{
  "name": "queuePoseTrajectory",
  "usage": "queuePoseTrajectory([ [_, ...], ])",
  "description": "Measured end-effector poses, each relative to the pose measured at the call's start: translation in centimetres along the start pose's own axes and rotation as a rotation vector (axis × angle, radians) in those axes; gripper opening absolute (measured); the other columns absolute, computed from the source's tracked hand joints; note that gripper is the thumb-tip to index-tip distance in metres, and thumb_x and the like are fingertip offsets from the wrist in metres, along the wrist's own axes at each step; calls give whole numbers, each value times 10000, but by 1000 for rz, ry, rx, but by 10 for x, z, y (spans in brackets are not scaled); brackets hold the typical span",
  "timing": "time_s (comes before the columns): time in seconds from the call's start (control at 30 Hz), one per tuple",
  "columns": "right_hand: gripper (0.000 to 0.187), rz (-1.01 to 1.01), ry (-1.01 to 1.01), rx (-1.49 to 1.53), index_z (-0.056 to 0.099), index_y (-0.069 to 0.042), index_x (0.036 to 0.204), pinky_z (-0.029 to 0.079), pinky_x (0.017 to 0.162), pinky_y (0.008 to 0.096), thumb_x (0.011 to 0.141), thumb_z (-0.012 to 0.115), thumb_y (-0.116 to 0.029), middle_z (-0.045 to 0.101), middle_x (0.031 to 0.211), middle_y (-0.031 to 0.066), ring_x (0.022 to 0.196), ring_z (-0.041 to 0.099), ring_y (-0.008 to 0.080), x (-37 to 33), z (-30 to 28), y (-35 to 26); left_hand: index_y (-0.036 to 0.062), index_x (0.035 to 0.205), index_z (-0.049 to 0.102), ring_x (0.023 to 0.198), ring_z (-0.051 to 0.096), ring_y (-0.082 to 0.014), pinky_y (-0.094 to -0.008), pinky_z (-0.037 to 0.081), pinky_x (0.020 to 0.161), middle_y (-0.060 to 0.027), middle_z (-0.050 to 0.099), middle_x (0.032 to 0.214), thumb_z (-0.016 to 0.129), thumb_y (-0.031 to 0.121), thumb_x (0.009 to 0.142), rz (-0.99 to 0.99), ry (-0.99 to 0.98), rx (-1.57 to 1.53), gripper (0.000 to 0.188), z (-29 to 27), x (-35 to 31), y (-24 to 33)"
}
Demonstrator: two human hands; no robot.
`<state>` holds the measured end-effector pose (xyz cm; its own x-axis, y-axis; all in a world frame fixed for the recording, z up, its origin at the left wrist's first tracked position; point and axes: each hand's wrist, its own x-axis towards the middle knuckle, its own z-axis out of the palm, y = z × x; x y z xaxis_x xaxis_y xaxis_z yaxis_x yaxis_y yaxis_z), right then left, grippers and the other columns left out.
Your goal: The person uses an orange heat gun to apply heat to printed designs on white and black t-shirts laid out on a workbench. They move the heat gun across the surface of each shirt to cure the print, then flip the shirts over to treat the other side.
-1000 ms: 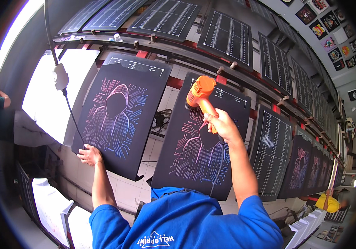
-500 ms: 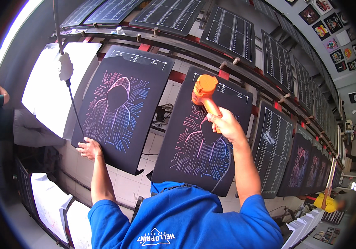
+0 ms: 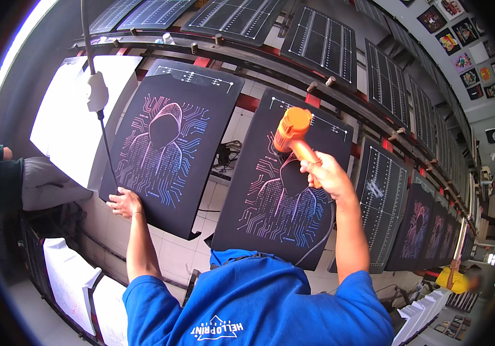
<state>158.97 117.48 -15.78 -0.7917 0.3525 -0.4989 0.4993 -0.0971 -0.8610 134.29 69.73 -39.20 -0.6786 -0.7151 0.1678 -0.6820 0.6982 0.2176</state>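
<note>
My right hand (image 3: 329, 176) grips the handle of an orange hair dryer (image 3: 294, 128), whose dark nozzle points down over a black shirt (image 3: 286, 222). That shirt lies on a flat board and carries a pink-and-blue hooded-figure print with circuit lines. To the left, a second black shirt (image 3: 158, 150) with the same print lies on another board. My left hand (image 3: 125, 203) is at this shirt's lower left edge, fingers spread and touching it. A dark cord (image 3: 108, 153) hangs from a white inline box (image 3: 97, 92) and reaches my left fingertips; whether they touch it is unclear.
White sheets or fabric cover a board (image 3: 68, 109) at far left, where a person (image 3: 45, 181) stands. Marked dark boards (image 3: 319, 46) line the rails (image 3: 247, 55) beyond. The dryer's cord (image 3: 321, 239) drops past the right shirt. Another person in yellow (image 3: 446, 278) is far right.
My right hand and the hair dryer have shifted slightly right and toward me over the shirt. My left hand stays at the left shirt's edge. The person at far left has moved.
</note>
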Motion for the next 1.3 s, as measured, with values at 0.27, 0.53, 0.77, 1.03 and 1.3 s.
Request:
queuePoseTrajectory([
  [0.27, 260, -138, 112, 21, 569, -5, 962, 465, 497, 220, 919, 639, -251, 572, 762, 12, 571, 534, 63, 32, -4, 14, 59, 1366, 426, 1257, 419, -421, -520, 416, 1002, -229, 361, 1453, 434, 457, 954, 8, 36, 1, 573, 6, 2, -2],
  [0.53, 285, -38, -32, 31, 555, 14, 1009, 475, 518, 219, 913, 648, -238, 574, 793, 21, 574, 536, 62, -5, -6, 11, 49, 1350, 436, 1233, 439, -434, -517, 431, 984, -238, 376, 1435, 448, 455, 949, 26, 31, 17, 570, 6, 3, -4],
  [0.77, 300, 7, -49, -27, 559, 15, 1010, 476, 514, 213, 903, 662, -246, 579, 796, 21, 578, 535, 58, -19, -16, 18, 45, 1354, 432, 1242, 433, -437, -526, 424, 989, -243, 374, 1437, 448, 456, 948, 20, 16, 6, 578, -3, -2, 4],
  [1.03, 266, -64, 68, 75, 564, 9, 995, 476, 508, 211, 913, 650, -229, 575, 790, 22, 565, 529, 50, 4, -17, 21, 59, 1362, 423, 1264, 419, -427, -533, 420, 991, -234, 362, 1454, 440, 463, 951, 7, 18, 5, 577, 5, 3, -3],
  [1.3, 252, -116, 122, 28, 573, 0, 975, 465, 491, 213, 921, 638, -237, 580, 791, 20, 561, 534, 58, 13, -24, 27, 73, 1350, 425, 1270, 414, -418, -543, 437, 966, -216, 363, 1455, 437, 470, 953, -3, 25, 6, 562, 0, -1, 0],
])
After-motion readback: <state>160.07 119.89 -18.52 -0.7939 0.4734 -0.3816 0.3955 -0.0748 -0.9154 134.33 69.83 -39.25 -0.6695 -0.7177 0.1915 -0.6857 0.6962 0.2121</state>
